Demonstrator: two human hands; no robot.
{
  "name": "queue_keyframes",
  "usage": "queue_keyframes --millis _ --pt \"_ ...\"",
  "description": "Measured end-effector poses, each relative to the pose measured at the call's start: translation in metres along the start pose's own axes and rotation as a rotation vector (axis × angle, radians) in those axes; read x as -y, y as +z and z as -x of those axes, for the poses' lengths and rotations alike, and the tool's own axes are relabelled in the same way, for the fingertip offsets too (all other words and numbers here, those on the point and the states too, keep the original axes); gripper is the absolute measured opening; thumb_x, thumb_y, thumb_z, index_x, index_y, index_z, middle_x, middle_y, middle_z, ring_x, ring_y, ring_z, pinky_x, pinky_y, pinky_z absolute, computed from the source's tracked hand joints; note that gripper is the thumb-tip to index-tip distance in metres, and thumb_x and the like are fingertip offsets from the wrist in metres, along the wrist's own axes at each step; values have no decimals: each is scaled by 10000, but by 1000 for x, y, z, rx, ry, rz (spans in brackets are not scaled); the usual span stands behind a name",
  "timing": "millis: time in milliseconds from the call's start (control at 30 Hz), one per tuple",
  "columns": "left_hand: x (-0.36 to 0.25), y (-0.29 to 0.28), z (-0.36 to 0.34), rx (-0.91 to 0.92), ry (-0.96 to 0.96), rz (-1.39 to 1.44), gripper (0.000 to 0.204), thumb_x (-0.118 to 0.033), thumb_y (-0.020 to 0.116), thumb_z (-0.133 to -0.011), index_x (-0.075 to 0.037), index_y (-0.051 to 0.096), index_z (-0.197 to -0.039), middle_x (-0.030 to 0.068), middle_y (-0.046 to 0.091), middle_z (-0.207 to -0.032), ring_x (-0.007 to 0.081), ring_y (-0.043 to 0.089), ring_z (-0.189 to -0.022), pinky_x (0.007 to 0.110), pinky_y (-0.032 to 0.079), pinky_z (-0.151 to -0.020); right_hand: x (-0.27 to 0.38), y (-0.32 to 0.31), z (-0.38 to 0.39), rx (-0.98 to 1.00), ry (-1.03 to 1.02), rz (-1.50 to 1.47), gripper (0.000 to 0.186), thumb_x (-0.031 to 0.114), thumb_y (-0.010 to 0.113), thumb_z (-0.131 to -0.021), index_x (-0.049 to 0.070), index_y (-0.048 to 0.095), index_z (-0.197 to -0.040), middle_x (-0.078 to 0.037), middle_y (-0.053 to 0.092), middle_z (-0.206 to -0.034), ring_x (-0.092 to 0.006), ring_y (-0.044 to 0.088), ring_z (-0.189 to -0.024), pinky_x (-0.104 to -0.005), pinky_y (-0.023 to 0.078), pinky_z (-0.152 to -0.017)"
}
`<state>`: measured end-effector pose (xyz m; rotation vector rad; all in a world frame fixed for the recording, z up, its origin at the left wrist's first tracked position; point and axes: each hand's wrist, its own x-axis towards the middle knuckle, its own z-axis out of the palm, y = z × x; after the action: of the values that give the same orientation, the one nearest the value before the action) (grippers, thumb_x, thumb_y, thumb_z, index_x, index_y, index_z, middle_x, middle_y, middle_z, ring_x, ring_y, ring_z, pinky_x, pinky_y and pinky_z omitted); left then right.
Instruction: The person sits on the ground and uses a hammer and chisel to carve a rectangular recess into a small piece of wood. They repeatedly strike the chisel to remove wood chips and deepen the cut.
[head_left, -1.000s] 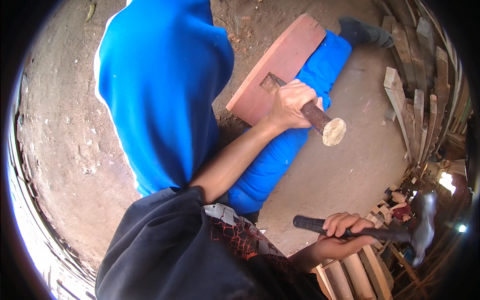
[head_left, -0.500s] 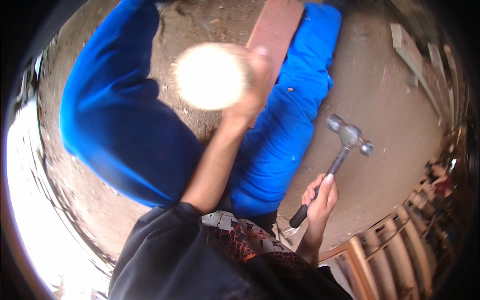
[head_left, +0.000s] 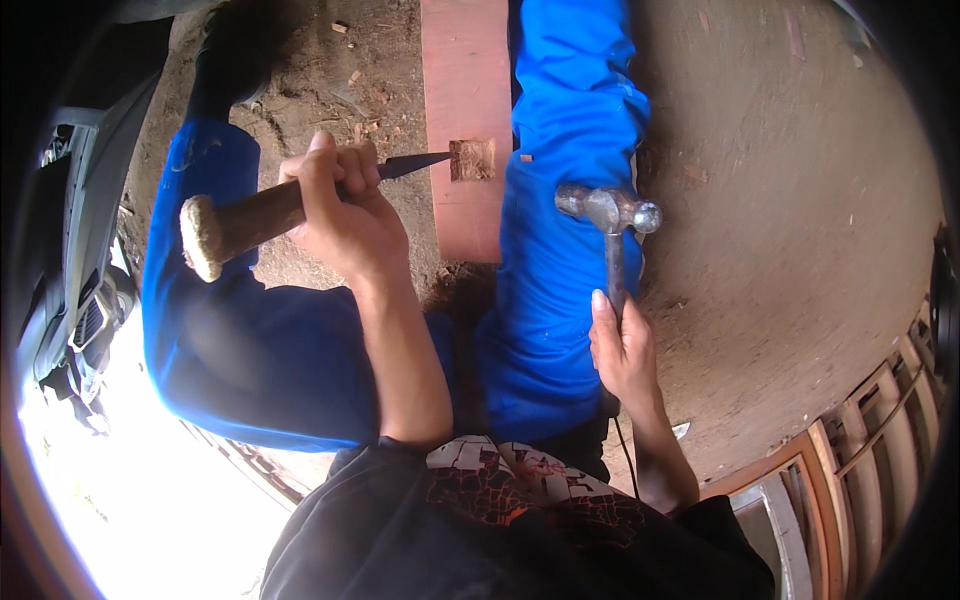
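Observation:
My left hand grips a chisel with a thick dark handle and a pale, frayed striking end. Its dark blade points right, with the tip at the left edge of a rough square recess cut in a reddish plank; whether it touches I cannot tell. The plank lies lengthwise between my blue-trousered legs, along the inner side of the right one. My right hand is closed on the handle of a ball-peen hammer, whose metal head is over my right thigh.
A dirt floor with scattered chips lies around my legs. Stacked wooden frames stand at the lower right. A dark vehicle-like body is at the left rim beside a bright glare.
My view has turned, and the plank now appears upright in it. The chisel has swung from pointing up-left to pointing right at the recess. The hammer now stands head upward over my thigh.

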<state>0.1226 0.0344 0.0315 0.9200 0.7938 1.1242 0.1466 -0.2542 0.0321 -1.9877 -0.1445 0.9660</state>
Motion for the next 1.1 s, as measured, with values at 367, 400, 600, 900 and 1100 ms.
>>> queue_keyframes --millis 367,400,600,900,1100 --pt "-11 19 11 395 -144 -421 45 -21 665 -889 -19 632 -857 33 586 -656 115 552 -573 281 481 -583 8 -6 -14 79 157 -303 324 326 589 -1013 50 582 -843 26 503 -551 -52 457 -418 -243 357 -378" --pt "-12 27 14 493 -184 -599 117 -55 738 -855 -16 701 -959 49 671 -752 119 625 -644 283 523 -602 8 -5 -14 83 170 -308 322 324 593 -1011 49 585 -843 25 504 -552 -52 460 -420 -242 360 -381" --pt "30 35 30 570 -156 -1288 354 -281 856 -748 19 727 -883 141 702 -681 213 704 -617 360 541 -603 8 -6 -16 80 185 -308 325 327 613 -999 45 600 -838 22 511 -553 -57 480 -432 -238 374 -396" --pt "56 22 36 529 -189 -1205 297 -218 823 -746 11 749 -921 155 730 -749 209 728 -688 355 551 -667 -2 -3 -20 74 97 -192 342 338 630 -987 35 615 -828 24 502 -534 -55 473 -460 -264 355 -434" --pt "59 19 31 578 -273 -1102 243 -154 794 -759 17 731 -919 101 721 -748 155 689 -651 331 545 -651 0 -3 -21 51 78 -207 333 321 668 -961 27 594 -824 0 504 -523 -71 500 -472 -279 367 -444"
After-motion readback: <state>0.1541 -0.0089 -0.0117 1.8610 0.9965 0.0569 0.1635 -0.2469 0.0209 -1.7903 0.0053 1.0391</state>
